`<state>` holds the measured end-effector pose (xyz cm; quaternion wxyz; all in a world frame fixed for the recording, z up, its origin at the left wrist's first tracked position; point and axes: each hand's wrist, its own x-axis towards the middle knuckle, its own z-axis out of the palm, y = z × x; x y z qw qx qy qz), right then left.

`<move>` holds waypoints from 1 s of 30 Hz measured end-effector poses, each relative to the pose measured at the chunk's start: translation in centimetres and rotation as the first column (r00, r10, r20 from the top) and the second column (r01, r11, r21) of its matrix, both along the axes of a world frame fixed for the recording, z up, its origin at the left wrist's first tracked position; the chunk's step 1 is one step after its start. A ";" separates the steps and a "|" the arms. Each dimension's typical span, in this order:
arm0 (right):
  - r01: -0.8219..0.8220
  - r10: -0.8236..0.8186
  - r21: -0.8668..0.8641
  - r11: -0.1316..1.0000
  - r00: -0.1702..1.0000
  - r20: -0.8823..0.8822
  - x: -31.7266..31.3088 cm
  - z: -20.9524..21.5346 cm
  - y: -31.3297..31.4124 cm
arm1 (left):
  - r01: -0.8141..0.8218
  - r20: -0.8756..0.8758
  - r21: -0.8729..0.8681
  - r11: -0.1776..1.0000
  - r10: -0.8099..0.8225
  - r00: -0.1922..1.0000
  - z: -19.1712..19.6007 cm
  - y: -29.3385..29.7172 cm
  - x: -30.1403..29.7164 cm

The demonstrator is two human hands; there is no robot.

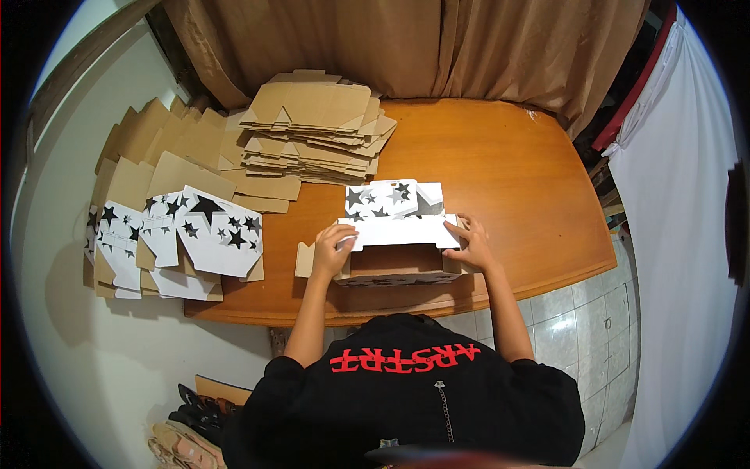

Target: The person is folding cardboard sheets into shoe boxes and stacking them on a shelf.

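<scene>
A cardboard box (402, 232), white with black stars outside and brown inside, stands partly folded near the table's front edge. Its front side is open toward me, showing the brown inside. A white flap crosses the middle, and a starred panel rises behind it. With curled fingers, my left hand (334, 247) grips the flap's left end. At the right end, my right hand (471, 242) pinches the flap and box corner between thumb and fingers. A small brown side flap (305, 259) sticks out beside my left wrist.
Flat brown cardboard blanks lie in a tall stack (312, 117) at the table's back left. More star-printed blanks (219, 230) overlap on the left. A brown curtain (375, 47) hangs behind the wooden table (484, 148); white cloth (672, 195) hangs at right.
</scene>
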<state>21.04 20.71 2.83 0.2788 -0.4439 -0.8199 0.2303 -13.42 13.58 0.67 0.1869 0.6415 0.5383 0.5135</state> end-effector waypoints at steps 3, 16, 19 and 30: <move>0.093 -0.104 0.048 0.994 0.937 0.333 0.0 0.9 -0.9 | -0.017 -0.324 -0.221 0.975 -0.058 0.944 1.5 -0.3 1.0; 0.270 -0.610 -0.750 0.604 0.762 -0.217 4.3 1.9 -1.8 | 0.002 -0.478 -0.702 0.712 -0.474 0.740 2.5 -2.2 2.7; 0.001 -0.335 -0.581 0.814 0.818 -0.468 2.3 2.0 -2.1 | -0.027 -0.537 -0.657 0.754 -0.442 0.719 2.0 -2.8 3.3; 0.449 -0.426 -0.124 0.885 0.888 0.176 -6.6 -1.7 -2.2 | -0.027 -0.570 -0.578 0.815 -0.381 0.728 0.7 -3.4 3.6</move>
